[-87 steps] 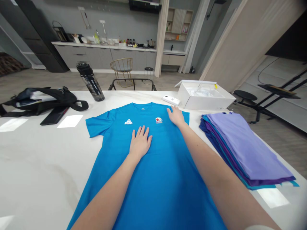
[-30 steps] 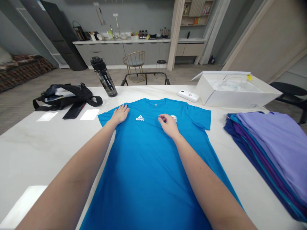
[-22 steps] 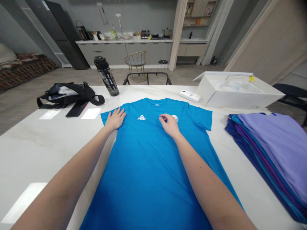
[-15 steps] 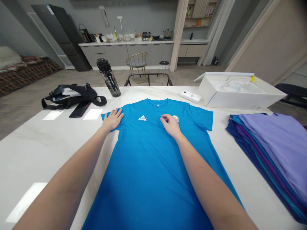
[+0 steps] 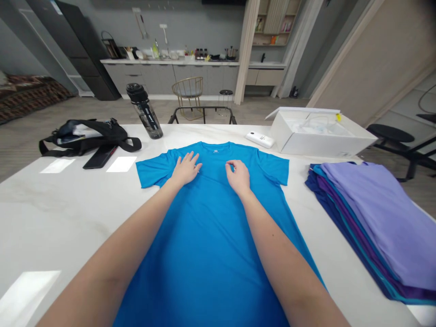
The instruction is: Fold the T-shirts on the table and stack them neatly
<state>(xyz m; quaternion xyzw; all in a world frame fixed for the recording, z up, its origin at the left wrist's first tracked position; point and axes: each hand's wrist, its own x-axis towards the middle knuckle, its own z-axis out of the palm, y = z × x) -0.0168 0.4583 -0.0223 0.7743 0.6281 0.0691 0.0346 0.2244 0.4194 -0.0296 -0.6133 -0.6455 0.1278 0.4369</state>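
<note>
Left hand (image 5: 185,170) has been moved inward from the sleeve (image 5: 151,170) to the chest, grip apart; sleeve left uncovered, slightly creased; right hand (image 5: 240,176) curled above chest, grip closure cannot be told; blue shirt (image 5: 211,236) spread on worktop (image 5: 68,213).

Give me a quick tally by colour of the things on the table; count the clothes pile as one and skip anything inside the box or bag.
Black or part black: 3 (bag, bottle, flat slab)
White: 2 (box, small device)
Blue: 1 (spread shirt)
Mixed colours: 1 (clothes pile)
Total: 7
</note>
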